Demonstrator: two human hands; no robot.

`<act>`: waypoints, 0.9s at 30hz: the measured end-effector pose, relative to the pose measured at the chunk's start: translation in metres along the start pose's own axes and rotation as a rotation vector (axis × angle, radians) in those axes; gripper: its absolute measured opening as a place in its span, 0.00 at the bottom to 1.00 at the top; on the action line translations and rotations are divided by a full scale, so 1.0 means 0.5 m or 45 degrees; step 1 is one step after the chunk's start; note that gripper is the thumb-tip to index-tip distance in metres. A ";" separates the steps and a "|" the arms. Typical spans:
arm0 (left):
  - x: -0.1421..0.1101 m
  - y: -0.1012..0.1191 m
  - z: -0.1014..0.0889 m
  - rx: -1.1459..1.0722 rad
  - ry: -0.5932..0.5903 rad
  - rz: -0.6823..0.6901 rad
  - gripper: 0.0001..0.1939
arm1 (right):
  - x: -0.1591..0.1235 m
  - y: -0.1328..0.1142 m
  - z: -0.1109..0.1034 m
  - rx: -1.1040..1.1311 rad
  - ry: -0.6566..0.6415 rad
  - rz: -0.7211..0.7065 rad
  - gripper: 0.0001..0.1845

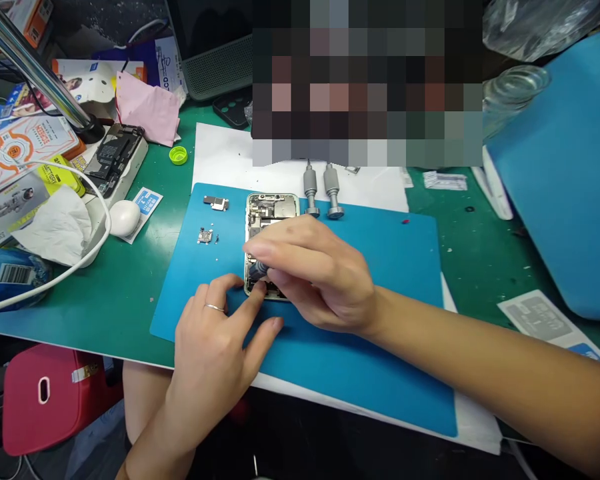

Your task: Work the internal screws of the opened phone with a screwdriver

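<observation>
An opened phone (273, 208) with bare inner parts lies on the blue mat (370, 360). My right hand (325, 280) is closed over it, its fingers round a dark, ribbed screwdriver (258, 269) whose tip is hidden. Fingers of my left hand (220, 340) touch the phone's lower edge and lower left side; they are spread and the thumb stands apart. Left of the phone lie a small metal shield plate (217, 203) and another small metal part (205, 236) with tiny bits beside it. Two grey screwdrivers (310, 189) stand upright, tips up, just beyond the phone.
Boxes (25, 150), a pink cloth (147, 107) and a second opened phone (114, 160) crowd the left side. A white cable (107, 220) loops there, near a green cap (178, 155). A blue chair-like surface (565, 187) rises at right. The far top is blurred out.
</observation>
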State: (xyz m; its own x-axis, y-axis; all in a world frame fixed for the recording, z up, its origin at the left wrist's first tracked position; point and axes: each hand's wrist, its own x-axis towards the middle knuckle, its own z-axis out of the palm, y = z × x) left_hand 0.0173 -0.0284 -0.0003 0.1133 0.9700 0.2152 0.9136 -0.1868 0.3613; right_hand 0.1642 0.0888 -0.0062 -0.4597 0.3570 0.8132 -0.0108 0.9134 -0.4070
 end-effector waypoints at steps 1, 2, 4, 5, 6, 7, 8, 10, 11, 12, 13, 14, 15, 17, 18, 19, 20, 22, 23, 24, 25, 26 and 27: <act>0.000 0.000 0.000 0.003 0.000 0.002 0.15 | 0.001 0.000 0.000 0.019 -0.009 -0.005 0.22; -0.001 0.000 0.001 0.007 0.001 0.004 0.15 | 0.001 -0.001 0.000 0.019 -0.017 -0.006 0.23; -0.002 0.000 0.001 0.020 -0.002 0.008 0.16 | 0.001 -0.002 -0.001 -0.045 -0.023 0.015 0.21; -0.003 0.000 0.001 0.024 -0.007 0.009 0.16 | 0.001 -0.003 -0.002 -0.096 -0.016 0.029 0.20; -0.003 0.000 0.001 0.025 -0.013 0.008 0.16 | 0.001 -0.003 -0.003 -0.142 -0.008 0.043 0.19; -0.004 0.000 0.001 0.023 -0.021 0.006 0.17 | 0.002 -0.004 -0.004 -0.169 -0.006 0.051 0.19; -0.005 0.000 0.000 0.021 -0.027 0.006 0.17 | 0.002 -0.004 -0.005 -0.170 -0.008 0.050 0.19; -0.006 -0.001 0.000 0.016 -0.035 0.009 0.17 | 0.002 -0.005 -0.005 -0.122 -0.029 0.016 0.20; -0.007 -0.002 0.000 0.018 -0.037 0.014 0.17 | 0.002 -0.004 -0.004 -0.090 -0.043 -0.008 0.21; -0.008 -0.002 0.000 0.023 -0.037 0.018 0.17 | 0.002 -0.004 -0.003 -0.073 -0.052 -0.027 0.20; -0.008 -0.002 0.000 0.029 -0.035 0.024 0.18 | 0.002 -0.004 -0.003 -0.079 -0.058 -0.036 0.19; -0.009 -0.003 0.001 0.035 -0.033 0.027 0.18 | 0.002 -0.003 -0.002 -0.107 -0.057 -0.034 0.17; -0.009 -0.003 0.002 0.040 -0.032 0.029 0.18 | 0.003 -0.003 -0.002 -0.145 -0.051 -0.024 0.15; -0.010 -0.004 0.003 0.046 -0.032 0.031 0.18 | 0.004 -0.002 -0.002 -0.188 -0.030 -0.010 0.13; -0.010 -0.005 0.003 0.048 -0.029 0.034 0.18 | 0.005 -0.002 -0.002 -0.171 -0.029 -0.023 0.13; -0.010 -0.006 0.003 0.052 -0.024 0.037 0.18 | 0.006 -0.002 -0.001 -0.130 -0.035 -0.049 0.14; -0.010 -0.006 0.003 0.058 -0.019 0.041 0.18 | 0.007 -0.003 -0.001 -0.081 -0.048 -0.077 0.15; -0.010 -0.007 0.003 0.064 -0.009 0.052 0.17 | 0.007 -0.004 0.001 -0.030 -0.071 -0.106 0.15; -0.010 -0.007 0.002 0.064 -0.008 0.055 0.17 | 0.006 -0.005 0.001 -0.048 -0.070 -0.098 0.14; -0.011 -0.007 0.002 0.063 -0.008 0.056 0.16 | 0.005 -0.005 0.001 -0.085 -0.062 -0.078 0.14; -0.011 -0.006 0.002 0.063 -0.008 0.055 0.16 | 0.005 -0.005 0.001 -0.124 -0.051 -0.054 0.13; -0.011 -0.006 0.002 0.063 -0.007 0.053 0.16 | 0.004 -0.005 0.001 -0.147 -0.043 -0.038 0.13; -0.011 -0.006 0.002 0.063 -0.006 0.051 0.17 | 0.004 -0.005 0.000 -0.144 -0.041 -0.033 0.14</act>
State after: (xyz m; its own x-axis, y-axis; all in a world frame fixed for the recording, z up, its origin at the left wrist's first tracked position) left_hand 0.0146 -0.0329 -0.0035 0.1518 0.9627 0.2240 0.9266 -0.2175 0.3068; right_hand 0.1631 0.0871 -0.0037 -0.4886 0.3280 0.8085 0.0761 0.9391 -0.3351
